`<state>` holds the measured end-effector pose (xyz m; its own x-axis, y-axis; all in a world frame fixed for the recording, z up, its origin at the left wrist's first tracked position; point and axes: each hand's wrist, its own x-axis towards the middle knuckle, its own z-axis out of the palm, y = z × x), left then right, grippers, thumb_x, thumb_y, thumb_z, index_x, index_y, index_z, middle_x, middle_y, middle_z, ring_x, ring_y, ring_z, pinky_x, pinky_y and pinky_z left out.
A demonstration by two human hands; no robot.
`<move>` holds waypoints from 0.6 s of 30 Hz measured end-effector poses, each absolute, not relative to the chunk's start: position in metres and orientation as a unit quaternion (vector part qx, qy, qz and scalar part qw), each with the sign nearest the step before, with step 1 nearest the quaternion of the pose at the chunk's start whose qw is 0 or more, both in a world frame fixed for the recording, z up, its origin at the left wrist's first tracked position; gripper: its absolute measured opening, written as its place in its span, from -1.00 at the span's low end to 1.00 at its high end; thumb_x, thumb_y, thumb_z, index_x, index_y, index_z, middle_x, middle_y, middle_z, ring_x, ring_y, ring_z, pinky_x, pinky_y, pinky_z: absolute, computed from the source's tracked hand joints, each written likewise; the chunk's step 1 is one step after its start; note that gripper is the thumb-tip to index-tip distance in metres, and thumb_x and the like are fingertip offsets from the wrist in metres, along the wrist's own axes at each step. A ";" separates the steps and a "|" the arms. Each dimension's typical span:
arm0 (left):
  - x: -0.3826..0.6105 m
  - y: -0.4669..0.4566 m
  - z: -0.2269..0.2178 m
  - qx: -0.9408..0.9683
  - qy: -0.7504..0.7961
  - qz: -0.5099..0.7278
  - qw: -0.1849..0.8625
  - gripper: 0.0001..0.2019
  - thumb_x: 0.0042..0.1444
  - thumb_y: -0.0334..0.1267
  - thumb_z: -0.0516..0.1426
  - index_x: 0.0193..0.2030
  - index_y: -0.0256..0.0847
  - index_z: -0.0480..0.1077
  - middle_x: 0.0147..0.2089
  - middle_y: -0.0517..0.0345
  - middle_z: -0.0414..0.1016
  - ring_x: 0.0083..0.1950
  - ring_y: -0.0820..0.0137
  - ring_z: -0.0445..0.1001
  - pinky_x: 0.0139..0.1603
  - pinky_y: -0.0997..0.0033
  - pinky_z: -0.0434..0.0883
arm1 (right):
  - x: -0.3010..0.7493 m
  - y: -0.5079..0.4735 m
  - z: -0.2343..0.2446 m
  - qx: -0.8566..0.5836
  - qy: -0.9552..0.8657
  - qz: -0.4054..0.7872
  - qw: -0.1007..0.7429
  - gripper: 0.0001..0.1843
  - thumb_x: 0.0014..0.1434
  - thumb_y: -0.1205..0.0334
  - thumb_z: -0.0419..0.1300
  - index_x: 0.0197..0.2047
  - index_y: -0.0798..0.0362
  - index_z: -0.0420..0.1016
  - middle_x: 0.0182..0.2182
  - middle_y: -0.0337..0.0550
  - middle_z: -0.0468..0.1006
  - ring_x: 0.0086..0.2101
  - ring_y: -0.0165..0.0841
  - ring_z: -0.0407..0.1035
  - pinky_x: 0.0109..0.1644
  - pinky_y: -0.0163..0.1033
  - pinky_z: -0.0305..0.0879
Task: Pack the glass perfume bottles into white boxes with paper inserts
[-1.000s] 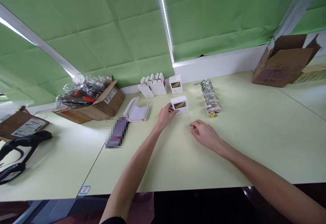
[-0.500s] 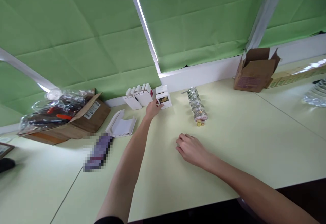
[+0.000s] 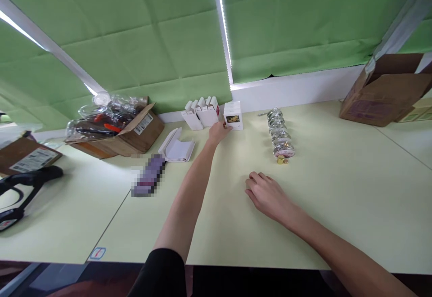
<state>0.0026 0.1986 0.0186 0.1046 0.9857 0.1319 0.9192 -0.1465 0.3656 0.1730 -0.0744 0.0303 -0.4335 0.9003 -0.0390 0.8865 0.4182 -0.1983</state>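
A person's bare arms reach over a pale tabletop (image 3: 324,175) in front of me. The left hand (image 3: 218,132) is stretched to the far side, its fingers touching the lower left of an upright white box (image 3: 237,125) with a dark and gold picture on its front; I cannot tell how firmly they grip. The right hand (image 3: 268,198) rests nearer the person, fingers loosely curled, thumb slightly apart, nothing visible in it. Just left of the box stand white cartons (image 3: 207,116) with raised flaps. To its right runs a row of shiny, clear-wrapped round items (image 3: 278,130), a small gold-coloured piece (image 3: 280,159) at its near end.
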 end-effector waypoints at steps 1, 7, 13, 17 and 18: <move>0.004 0.197 0.016 0.733 0.649 0.176 0.099 -0.68 0.19 0.00 0.21 -0.06 -0.17 0.49 -0.02 -0.03 0.61 0.04 0.14 0.53 0.01 0.30 0.40 | 0.173 -0.075 0.032 -0.531 -0.841 0.096 0.030 -0.69 0.42 0.32 -0.04 -0.10 0.15 0.54 -0.08 0.02 0.53 -0.09 -0.14 0.45 -0.04 -0.05 0.40; 0.018 0.188 0.005 0.691 0.678 0.226 0.106 -0.49 0.17 0.07 0.21 0.12 -0.26 0.40 0.17 -0.21 0.48 0.26 0.04 0.38 0.17 0.21 0.34 | 0.174 -0.074 0.038 -0.532 -0.841 0.102 0.007 -0.68 0.44 0.30 -0.05 -0.06 0.16 0.53 -0.02 0.04 0.51 -0.04 -0.15 0.44 0.01 -0.06 0.39; 0.002 0.132 -0.004 0.709 0.604 0.346 0.113 -0.46 0.22 -0.14 0.21 0.29 -0.24 0.24 0.37 -0.20 0.25 0.43 0.08 0.18 0.38 0.11 0.24 | 0.178 -0.074 0.038 -0.518 -0.850 0.093 -0.006 -0.71 0.43 0.30 -0.01 -0.06 0.16 0.53 -0.01 0.06 0.51 -0.04 -0.14 0.45 0.02 -0.05 0.40; -0.042 0.079 0.006 0.777 0.511 0.359 0.074 -0.74 0.28 -0.17 0.15 0.07 -0.16 0.42 0.24 -0.07 0.43 0.29 0.19 0.38 0.30 0.17 0.36 | 0.181 -0.074 0.032 -0.507 -0.859 0.070 0.015 -0.73 0.42 0.30 0.01 -0.06 0.15 0.53 0.00 0.08 0.51 -0.07 -0.14 0.47 0.01 -0.04 0.40; -0.058 0.067 0.011 0.789 0.494 0.359 0.070 -0.79 0.30 -0.15 0.13 -0.01 -0.15 0.46 0.16 -0.03 0.49 0.19 0.24 0.47 0.23 0.22 0.42 | 0.181 -0.074 0.030 -0.506 -0.860 0.066 0.019 -0.73 0.42 0.30 0.00 -0.06 0.14 0.53 -0.01 0.07 0.51 -0.08 -0.14 0.47 0.00 -0.04 0.40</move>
